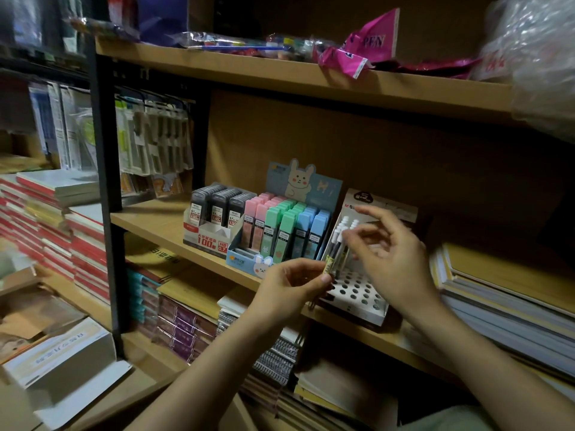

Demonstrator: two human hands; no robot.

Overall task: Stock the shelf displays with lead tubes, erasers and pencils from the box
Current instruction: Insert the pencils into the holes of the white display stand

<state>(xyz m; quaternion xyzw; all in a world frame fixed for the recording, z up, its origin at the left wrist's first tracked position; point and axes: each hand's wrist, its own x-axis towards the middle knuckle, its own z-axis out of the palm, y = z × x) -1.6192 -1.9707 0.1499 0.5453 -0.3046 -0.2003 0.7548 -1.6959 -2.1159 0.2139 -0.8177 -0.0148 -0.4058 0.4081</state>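
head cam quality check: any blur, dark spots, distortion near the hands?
Head view: dim overall, upper shelf and corners murky; right hand motion-blurred at the fingers; left hand sharper, pinching a pencil; wide-angle bend on shelf edges; plastic wrap top right blurred with glare; lead tubes readable.
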